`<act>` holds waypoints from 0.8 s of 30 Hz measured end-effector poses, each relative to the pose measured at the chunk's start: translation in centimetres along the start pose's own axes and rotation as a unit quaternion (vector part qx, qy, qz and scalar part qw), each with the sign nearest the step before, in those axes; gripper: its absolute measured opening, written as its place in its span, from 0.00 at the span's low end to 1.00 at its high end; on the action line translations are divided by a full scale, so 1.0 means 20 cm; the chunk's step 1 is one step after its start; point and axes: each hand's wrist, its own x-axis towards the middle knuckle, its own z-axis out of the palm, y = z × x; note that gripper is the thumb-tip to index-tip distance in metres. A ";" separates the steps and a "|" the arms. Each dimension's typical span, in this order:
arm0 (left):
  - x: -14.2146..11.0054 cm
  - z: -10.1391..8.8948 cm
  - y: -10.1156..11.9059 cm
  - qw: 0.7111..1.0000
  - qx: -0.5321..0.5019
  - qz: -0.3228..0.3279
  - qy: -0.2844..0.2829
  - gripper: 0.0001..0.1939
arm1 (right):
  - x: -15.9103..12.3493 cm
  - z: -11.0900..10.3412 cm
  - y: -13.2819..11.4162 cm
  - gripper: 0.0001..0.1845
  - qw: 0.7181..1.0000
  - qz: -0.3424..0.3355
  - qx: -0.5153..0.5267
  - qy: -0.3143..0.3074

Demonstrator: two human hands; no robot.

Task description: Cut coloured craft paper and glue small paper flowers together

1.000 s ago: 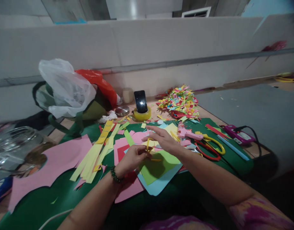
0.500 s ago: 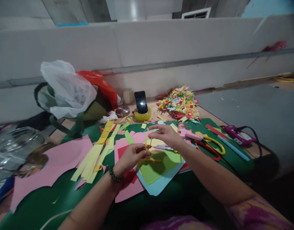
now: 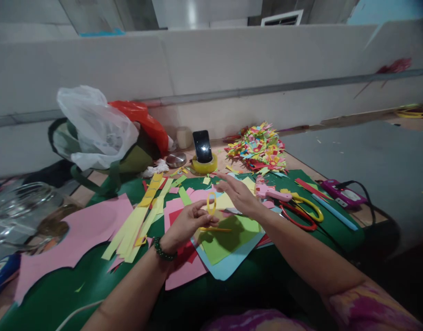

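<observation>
At the far left, a big pink sheet (image 3: 90,230) lies on the green mat (image 3: 104,276). Next come long yellow strips (image 3: 127,236), loose and on top of one another, so a brush from the left arm could mix them up.

Then there is the left hand (image 3: 189,225). Its fingers are pinched on a small yellow ring (image 3: 208,202), which stands up between the two hands. The ring looks thin — squeeze too hard and it could bend flat, hold too softly and it could drop. I can't tell if its ends are stuck together. Under this hand, a thin yellow piece (image 3: 218,230) shows over the green sheet (image 3: 232,241); a low hand could knock it away.

A grey blade (image 3: 233,211) pokes out near the right wrist — a careless dip could nick the skin. The right hand (image 3: 243,198) is near the ring, fingers apart, holding nothing I can see. A bump could tip the ring. Farther right, the pink glue gun (image 3: 277,195) might be hot, and could burn that arm.
</observation>
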 end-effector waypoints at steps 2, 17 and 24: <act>-0.01 0.00 0.01 0.999 -0.013 0.027 0.022 0.42 | 0.01 0.00 0.00 0.22 0.999 0.030 0.037 0.004; -0.03 0.03 0.03 0.985 -0.160 0.061 0.025 0.57 | -0.05 0.10 -0.04 0.22 0.891 0.170 0.349 -0.235; -0.04 0.04 0.02 0.985 -0.166 0.035 -0.045 0.48 | -0.05 0.09 -0.10 0.20 0.889 0.115 0.334 -0.292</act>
